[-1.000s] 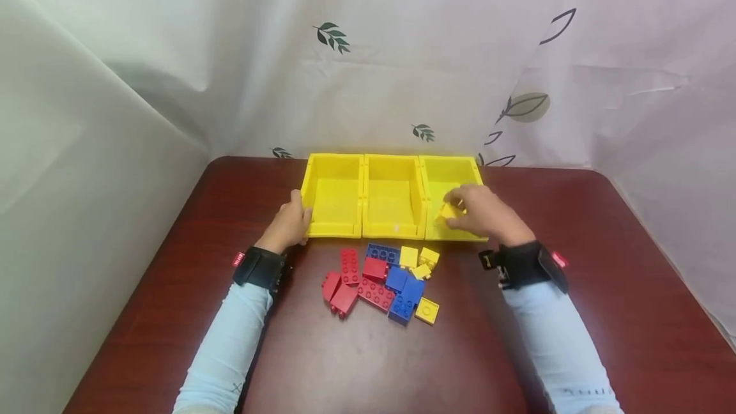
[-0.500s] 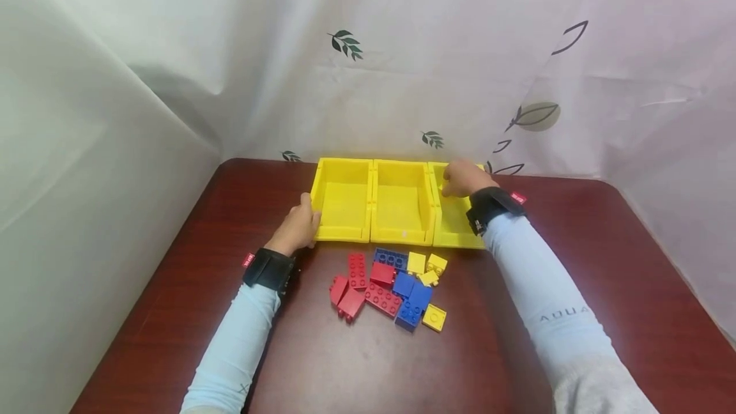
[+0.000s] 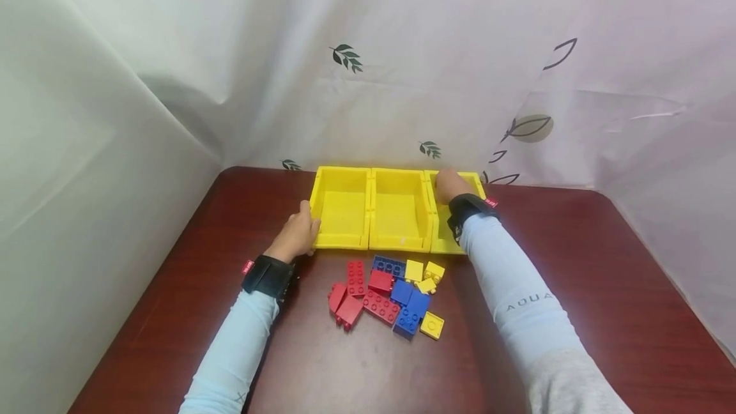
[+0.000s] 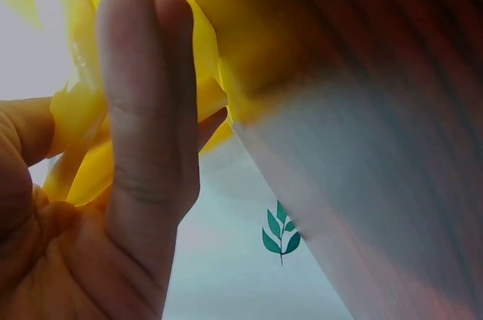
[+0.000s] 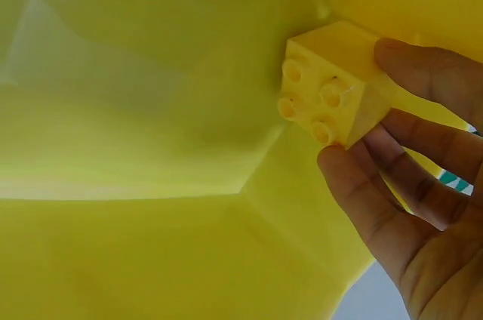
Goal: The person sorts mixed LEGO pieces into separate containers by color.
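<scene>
In the head view, three yellow bins stand side by side: a left bin [image 3: 343,209], a middle bin [image 3: 399,206] and a right bin [image 3: 445,235]. My left hand [image 3: 296,232] holds the side wall of the left bin, with the thumb by its rim in the left wrist view. My right hand [image 3: 451,185] reaches into the right bin near its back. Between its thumb and fingers it pinches a yellow toy brick [image 5: 324,86] with round studs, close to a corner of the bin in the right wrist view. The head view hides this brick behind the hand.
In front of the bins lies a loose group of red bricks [image 3: 381,306], blue bricks [image 3: 409,319] and yellow bricks [image 3: 432,325] on the dark red table [image 3: 368,369]. Behind the table hangs a white curtain [image 3: 259,82] with leaf prints.
My right hand has moved back and slightly left, deeper into the right bin, with the yellow brick. The left hand keeps its hold on the left bin, and the head view has shifted slightly.
</scene>
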A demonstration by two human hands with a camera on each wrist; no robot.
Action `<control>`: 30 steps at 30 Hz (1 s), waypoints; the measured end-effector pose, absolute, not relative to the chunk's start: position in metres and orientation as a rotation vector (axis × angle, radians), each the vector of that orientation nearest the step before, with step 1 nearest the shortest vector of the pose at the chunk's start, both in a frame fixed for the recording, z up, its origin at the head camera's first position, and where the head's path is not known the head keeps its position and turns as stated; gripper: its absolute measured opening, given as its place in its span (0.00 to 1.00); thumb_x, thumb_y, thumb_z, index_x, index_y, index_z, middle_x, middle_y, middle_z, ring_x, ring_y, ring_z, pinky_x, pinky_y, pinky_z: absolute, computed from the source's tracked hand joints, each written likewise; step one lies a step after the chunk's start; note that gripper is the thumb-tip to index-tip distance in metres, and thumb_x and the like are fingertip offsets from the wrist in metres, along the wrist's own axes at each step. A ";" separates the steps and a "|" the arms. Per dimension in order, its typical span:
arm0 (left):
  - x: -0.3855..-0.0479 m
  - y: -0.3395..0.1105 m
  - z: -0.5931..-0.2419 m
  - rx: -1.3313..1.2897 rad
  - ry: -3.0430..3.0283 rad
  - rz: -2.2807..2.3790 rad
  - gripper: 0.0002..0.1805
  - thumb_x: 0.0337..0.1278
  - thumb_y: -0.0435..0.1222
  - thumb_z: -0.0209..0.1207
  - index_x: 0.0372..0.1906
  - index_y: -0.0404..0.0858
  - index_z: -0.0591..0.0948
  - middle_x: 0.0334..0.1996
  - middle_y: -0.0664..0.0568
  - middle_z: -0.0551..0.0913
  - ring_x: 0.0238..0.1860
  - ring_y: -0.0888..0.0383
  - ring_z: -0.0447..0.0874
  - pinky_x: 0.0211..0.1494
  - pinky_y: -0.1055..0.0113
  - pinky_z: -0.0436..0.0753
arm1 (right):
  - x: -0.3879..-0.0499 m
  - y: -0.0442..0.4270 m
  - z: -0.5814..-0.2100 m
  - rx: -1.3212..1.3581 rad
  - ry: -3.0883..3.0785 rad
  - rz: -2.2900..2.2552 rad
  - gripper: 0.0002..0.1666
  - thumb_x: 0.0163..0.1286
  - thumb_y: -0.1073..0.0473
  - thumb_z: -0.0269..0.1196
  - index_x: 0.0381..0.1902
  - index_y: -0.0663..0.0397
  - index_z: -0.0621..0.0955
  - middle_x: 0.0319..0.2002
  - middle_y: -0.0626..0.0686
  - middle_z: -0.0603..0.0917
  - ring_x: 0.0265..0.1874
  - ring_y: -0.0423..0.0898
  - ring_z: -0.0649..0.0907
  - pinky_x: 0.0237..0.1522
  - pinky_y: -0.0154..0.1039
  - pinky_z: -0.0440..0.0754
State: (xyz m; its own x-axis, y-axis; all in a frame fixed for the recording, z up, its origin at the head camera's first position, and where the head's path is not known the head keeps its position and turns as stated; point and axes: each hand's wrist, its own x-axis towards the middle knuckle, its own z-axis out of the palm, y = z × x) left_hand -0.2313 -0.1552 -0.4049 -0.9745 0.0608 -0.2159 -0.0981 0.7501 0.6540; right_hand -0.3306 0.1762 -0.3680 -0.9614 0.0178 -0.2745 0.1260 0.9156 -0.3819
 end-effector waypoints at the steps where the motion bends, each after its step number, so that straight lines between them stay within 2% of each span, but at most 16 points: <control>1: -0.232 -0.155 -0.405 -0.027 2.725 1.039 0.25 0.74 0.41 0.50 0.65 0.39 0.54 0.37 0.40 0.73 0.24 0.51 0.78 0.28 0.69 0.82 | -0.331 0.175 -0.369 0.099 2.821 -0.570 0.07 0.69 0.65 0.61 0.44 0.61 0.80 0.39 0.60 0.82 0.35 0.55 0.82 0.44 0.45 0.83; 8: -0.235 -0.156 -0.406 -0.016 2.718 1.069 0.25 0.74 0.41 0.50 0.65 0.39 0.54 0.39 0.39 0.73 0.26 0.51 0.79 0.28 0.68 0.84 | -0.331 0.171 -0.371 0.015 2.883 -0.493 0.06 0.69 0.67 0.59 0.42 0.62 0.82 0.39 0.61 0.84 0.34 0.55 0.81 0.43 0.44 0.81; 24: -0.238 -0.155 -0.403 -0.028 2.720 1.070 0.23 0.75 0.40 0.48 0.64 0.39 0.54 0.41 0.38 0.73 0.28 0.50 0.79 0.28 0.67 0.84 | -0.331 0.172 -0.365 0.014 2.901 -0.488 0.06 0.70 0.65 0.60 0.42 0.59 0.81 0.39 0.60 0.84 0.34 0.55 0.82 0.44 0.45 0.82; 27: -0.236 -0.155 -0.402 -0.026 2.718 1.071 0.23 0.74 0.40 0.48 0.64 0.39 0.54 0.41 0.38 0.73 0.28 0.50 0.79 0.27 0.68 0.84 | -0.332 0.176 -0.358 -0.022 2.889 -0.446 0.09 0.67 0.65 0.61 0.44 0.62 0.81 0.41 0.61 0.84 0.36 0.56 0.82 0.45 0.47 0.82; 30: -0.236 -0.156 -0.399 -0.019 2.717 1.060 0.24 0.74 0.40 0.49 0.64 0.38 0.54 0.41 0.38 0.72 0.27 0.50 0.79 0.27 0.68 0.83 | -0.327 0.179 -0.341 -0.085 2.882 -0.391 0.17 0.66 0.63 0.63 0.51 0.64 0.79 0.49 0.65 0.83 0.45 0.60 0.82 0.50 0.53 0.81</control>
